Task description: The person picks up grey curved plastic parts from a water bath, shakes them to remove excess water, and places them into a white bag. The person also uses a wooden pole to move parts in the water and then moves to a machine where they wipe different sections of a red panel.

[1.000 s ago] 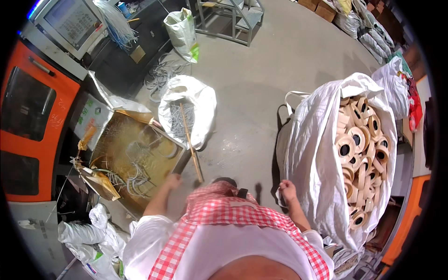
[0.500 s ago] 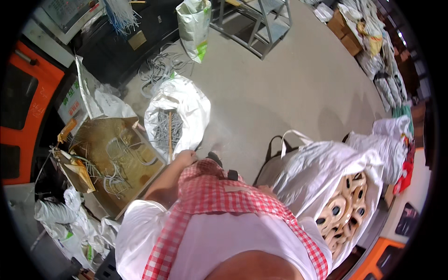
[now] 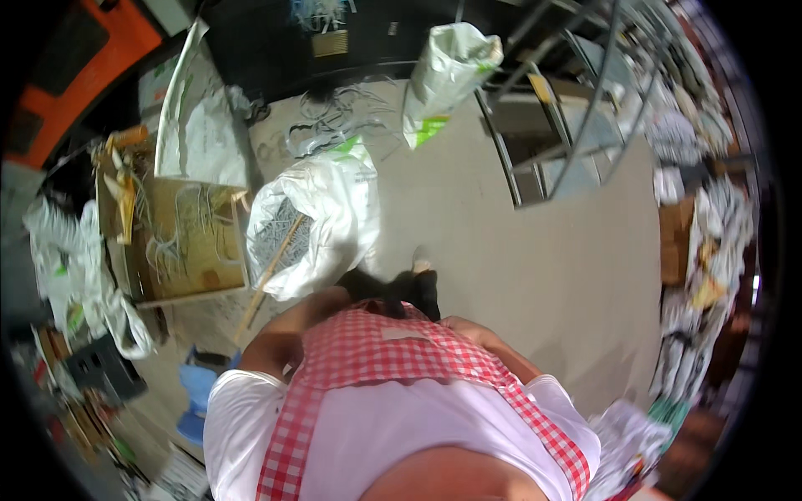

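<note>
My left hand (image 3: 337, 295) is low against the red-and-white checked apron (image 3: 376, 351), beside the near rim of an open white woven sack (image 3: 355, 196); its fingers are hidden. Inside that sack lie many thin grey strips (image 3: 280, 236). A long wooden stick (image 3: 271, 271) leans out of it toward the lower left, apart from my hand as far as I can see. My right hand (image 3: 464, 326) rests by the right edge of the apron, its fingers mostly out of sight. Nothing shows in either hand.
A shallow tray-like box (image 3: 196, 292) with loose strips stands left of the sack. Grey offcuts (image 3: 342, 121) lie on the floor beyond. Farther off stand another white sack (image 3: 447, 75) and metal steps (image 3: 551, 159). A blue stool (image 3: 196, 388) is at lower left; bagged goods (image 3: 710, 259) line the right.
My view has swung round. The big sack of ring-shaped pieces at my right has left the picture, and the metal steps appear nearer. My left hand has drawn in toward the apron.
</note>
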`<control>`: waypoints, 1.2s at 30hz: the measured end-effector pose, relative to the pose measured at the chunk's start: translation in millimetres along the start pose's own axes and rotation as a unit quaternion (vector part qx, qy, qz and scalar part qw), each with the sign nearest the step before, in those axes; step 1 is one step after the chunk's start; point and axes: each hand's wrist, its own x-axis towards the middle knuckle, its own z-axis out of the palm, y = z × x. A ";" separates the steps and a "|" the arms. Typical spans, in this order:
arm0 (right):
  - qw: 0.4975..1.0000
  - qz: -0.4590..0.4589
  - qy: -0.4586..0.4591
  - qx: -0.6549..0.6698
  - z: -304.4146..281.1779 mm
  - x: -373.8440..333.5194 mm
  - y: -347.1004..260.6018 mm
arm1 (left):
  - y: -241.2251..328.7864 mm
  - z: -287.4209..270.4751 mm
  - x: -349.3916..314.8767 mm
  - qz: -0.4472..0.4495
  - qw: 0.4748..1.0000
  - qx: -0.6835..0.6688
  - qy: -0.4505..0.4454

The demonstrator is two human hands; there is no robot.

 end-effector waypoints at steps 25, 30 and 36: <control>0.875 0.050 -0.124 -0.465 -402.1 317.1 -242.3 | -82.9 59.4 230.1 -0.155 0.623 -0.581 0.500; 0.589 0.031 0.065 -0.805 -507.4 482.6 -187.6 | -130.9 -17.9 307.4 -0.325 0.555 -0.322 0.694; 0.663 -0.067 0.164 -0.727 -548.9 632.2 -149.5 | -199.8 -86.4 402.5 -0.503 0.560 -0.076 0.654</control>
